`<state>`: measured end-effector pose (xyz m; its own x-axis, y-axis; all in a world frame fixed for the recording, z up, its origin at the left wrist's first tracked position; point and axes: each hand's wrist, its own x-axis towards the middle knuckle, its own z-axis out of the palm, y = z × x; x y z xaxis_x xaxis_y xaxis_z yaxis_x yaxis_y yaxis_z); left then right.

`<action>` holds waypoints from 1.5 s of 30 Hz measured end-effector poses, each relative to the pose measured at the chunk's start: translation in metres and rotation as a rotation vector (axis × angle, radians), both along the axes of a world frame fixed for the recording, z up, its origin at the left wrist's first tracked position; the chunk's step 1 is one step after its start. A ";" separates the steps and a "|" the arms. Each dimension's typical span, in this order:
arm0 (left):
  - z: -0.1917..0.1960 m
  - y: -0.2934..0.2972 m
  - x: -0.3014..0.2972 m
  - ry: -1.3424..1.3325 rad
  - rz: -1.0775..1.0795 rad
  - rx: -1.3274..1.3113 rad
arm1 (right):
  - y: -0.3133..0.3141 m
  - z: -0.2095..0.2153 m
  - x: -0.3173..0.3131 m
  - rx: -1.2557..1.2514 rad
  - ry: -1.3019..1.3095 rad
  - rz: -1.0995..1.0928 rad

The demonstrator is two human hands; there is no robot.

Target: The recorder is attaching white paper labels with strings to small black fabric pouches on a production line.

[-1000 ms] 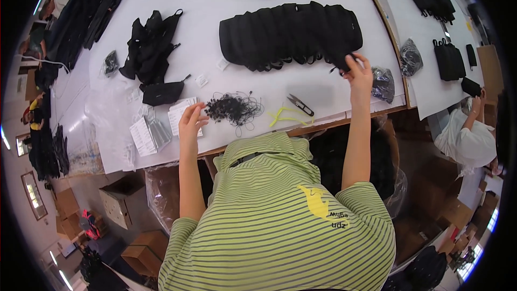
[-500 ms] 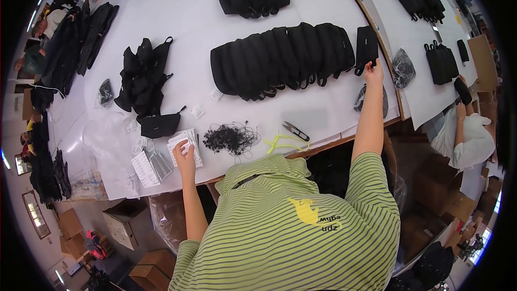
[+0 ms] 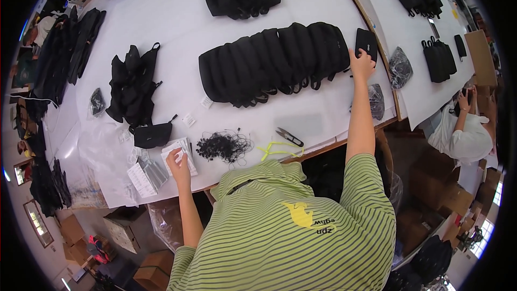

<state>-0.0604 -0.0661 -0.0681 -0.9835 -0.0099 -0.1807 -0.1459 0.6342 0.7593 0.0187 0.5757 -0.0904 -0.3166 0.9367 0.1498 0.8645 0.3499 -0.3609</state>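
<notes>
My right hand (image 3: 362, 64) reaches far across the white table (image 3: 172, 16) and grips the lower edge of a flat black pouch (image 3: 367, 42). The pouch lies at the right end of a long overlapping row of black pouches (image 3: 269, 62). My left hand (image 3: 178, 161) rests near the front edge with its fingers on a small stack of white tags (image 3: 180, 150). A tangle of black strings (image 3: 222, 145) lies just right of that hand.
Thread snips (image 3: 290, 136) and a yellow-green strap (image 3: 277, 151) lie near the front edge. A pile of black bags (image 3: 132, 83) and a small black pouch (image 3: 152, 134) sit left. Plastic-wrapped items (image 3: 399, 67) lie by the right edge. Another person (image 3: 463, 129) sits at the right.
My right hand has carried the black pouch farther out and set it against the right end of the row. My left hand has dropped onto the white tags.
</notes>
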 end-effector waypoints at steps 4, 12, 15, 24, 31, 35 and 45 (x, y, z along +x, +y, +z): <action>-0.002 0.004 0.002 -0.046 -0.025 0.030 | 0.005 -0.009 -0.010 -0.278 -0.223 0.049; -0.002 0.006 0.011 -0.056 -0.038 0.041 | 0.025 -0.027 0.011 0.003 0.159 -0.164; -0.005 0.004 0.014 -0.056 -0.036 0.031 | 0.039 -0.022 0.021 -0.180 0.334 -0.268; -0.011 0.020 0.007 -0.088 -0.131 0.120 | 0.050 -0.006 0.012 -0.787 0.687 0.076; -0.002 0.032 0.003 -0.010 -0.167 0.126 | 0.018 -0.014 -0.002 -1.285 1.013 -0.092; 0.003 0.024 0.006 -0.016 -0.108 0.175 | 0.009 -0.016 0.005 -1.487 1.276 -0.115; -0.006 0.028 0.006 -0.061 -0.134 0.208 | -0.014 -0.028 0.005 -1.525 1.452 -0.023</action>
<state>-0.0545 -0.0377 -0.0745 -0.9608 0.1632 -0.2242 -0.1207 0.4820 0.8678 0.0238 0.5613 -0.1181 -0.6962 0.5280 -0.4863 -0.2350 -0.8078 -0.5406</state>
